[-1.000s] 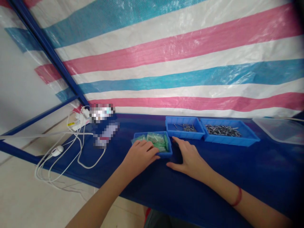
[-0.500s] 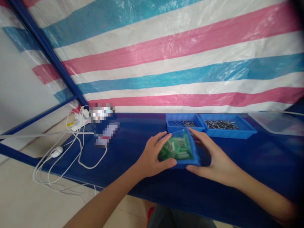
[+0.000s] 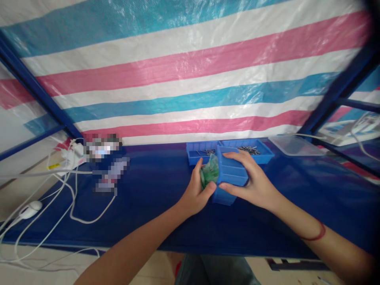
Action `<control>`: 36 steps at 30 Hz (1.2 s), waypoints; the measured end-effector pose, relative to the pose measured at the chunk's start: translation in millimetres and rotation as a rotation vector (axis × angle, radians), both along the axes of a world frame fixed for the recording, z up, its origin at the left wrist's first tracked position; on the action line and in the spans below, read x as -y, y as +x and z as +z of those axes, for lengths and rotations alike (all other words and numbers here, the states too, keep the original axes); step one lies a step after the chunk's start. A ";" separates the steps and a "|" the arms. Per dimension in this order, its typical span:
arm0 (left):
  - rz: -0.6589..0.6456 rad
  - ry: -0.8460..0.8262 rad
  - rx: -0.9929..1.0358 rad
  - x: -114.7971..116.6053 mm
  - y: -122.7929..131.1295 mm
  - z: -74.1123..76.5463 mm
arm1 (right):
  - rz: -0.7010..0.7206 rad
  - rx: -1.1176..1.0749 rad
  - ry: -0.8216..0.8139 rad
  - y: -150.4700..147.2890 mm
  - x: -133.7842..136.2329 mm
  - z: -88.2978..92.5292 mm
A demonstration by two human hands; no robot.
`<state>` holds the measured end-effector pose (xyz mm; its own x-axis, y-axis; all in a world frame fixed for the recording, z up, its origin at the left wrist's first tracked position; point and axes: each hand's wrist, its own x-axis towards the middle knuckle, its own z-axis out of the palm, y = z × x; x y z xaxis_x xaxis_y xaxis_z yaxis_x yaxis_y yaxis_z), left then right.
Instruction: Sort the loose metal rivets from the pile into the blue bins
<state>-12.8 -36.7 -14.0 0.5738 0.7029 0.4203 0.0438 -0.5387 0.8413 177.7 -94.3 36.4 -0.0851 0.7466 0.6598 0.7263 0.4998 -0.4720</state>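
Observation:
A small blue bin (image 3: 230, 178) is tipped over on its side above the blue table (image 3: 154, 221), its mouth facing left. My right hand (image 3: 252, 184) is wrapped round its bottom and back. Green plastic pieces (image 3: 210, 173) show at the mouth, and my left hand (image 3: 194, 194) cups against them, thumb under the bin's rim. Behind the bin stand two more blue trays (image 3: 199, 152), (image 3: 258, 152) with several metal pins in them.
A clear plastic tray (image 3: 292, 144) lies at the back right. White cables (image 3: 68, 198), a power strip (image 3: 74, 152) and a white mouse (image 3: 29, 209) lie at the left. A striped tarp hangs behind; blue frame bars (image 3: 335, 95) stand at both sides.
Both hands lifted the bin of green pieces off the table and turned it onto its side, mouth toward my left hand. The view has shifted to the right.

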 end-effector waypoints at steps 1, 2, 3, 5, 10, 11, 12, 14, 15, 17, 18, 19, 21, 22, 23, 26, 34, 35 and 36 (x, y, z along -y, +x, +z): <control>0.027 0.001 0.001 -0.3 -0.4 0.2 | 0.010 0.027 -0.009 0.7 -1.4 5.2; 0.051 0.010 -0.002 -0.5 -0.5 0.5 | 0.023 0.057 -0.021 1.4 -2.5 10.1; 0.073 0.027 -0.009 -0.5 -0.1 1.0 | 0.037 0.094 -0.034 1.9 -3.1 14.8; 0.111 0.077 -0.046 0.3 1.0 2.3 | 0.060 0.182 -0.058 3.0 -3.9 22.7; 0.198 0.184 -0.263 7.3 1.7 6.4 | 0.095 0.353 -0.110 8.3 -6.3 33.3; 0.219 0.204 -0.306 8.9 1.1 7.3 | 0.091 0.379 -0.121 10.1 -7.1 33.6; 0.235 0.226 -0.344 10.5 0.2 8.3 | 0.083 0.405 -0.127 12.3 -7.9 33.2; 0.238 0.271 -0.413 13.3 -1.9 10.8 | 0.060 0.467 -0.124 17.5 -9.6 31.7; 0.225 0.294 -0.447 14.4 -2.8 12.1 | 0.043 0.499 -0.117 20.6 -10.3 31.0; 0.188 0.331 -0.520 16.1 -4.3 14.4 | -0.003 0.565 -0.095 28.0 -11.0 31.4; 0.174 0.341 -0.553 16.5 -4.9 15.2 | -0.034 0.599 -0.079 32.4 -11.0 33.0; 0.162 0.345 -0.580 16.6 -5.4 15.9 | -0.071 0.633 -0.062 37.3 -10.5 35.7; 0.147 0.344 -0.618 15.8 -6.8 17.4 | -0.143 0.674 -0.022 47.6 -8.1 44.2; 0.147 0.342 -0.629 15.2 -7.7 18.6 | -0.168 0.674 0.003 52.3 -6.0 49.7; 0.153 0.343 -0.633 14.9 -8.7 20.6 | -0.183 0.653 0.034 56.0 -3.3 55.7; 0.181 0.387 -0.554 18.7 -10.3 32.8 | -0.187 0.514 0.125 55.4 8.9 74.1; 0.072 0.457 -0.065 59.4 -6.4 78.2 | 0.051 0.128 0.214 -4.6 30.6 93.4; 0.121 0.452 -0.077 58.9 -12.8 81.9 | 0.090 0.078 0.193 -6.4 28.0 88.9; 0.184 0.445 -0.107 55.6 -22.1 85.0 | 0.123 0.037 0.159 -5.6 24.5 81.9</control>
<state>-34.9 -92.2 71.0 0.5138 0.5622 0.6480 0.2456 -0.8201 0.5168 172.1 -118.7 118.3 -0.1956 0.6154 0.7635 0.6703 0.6522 -0.3540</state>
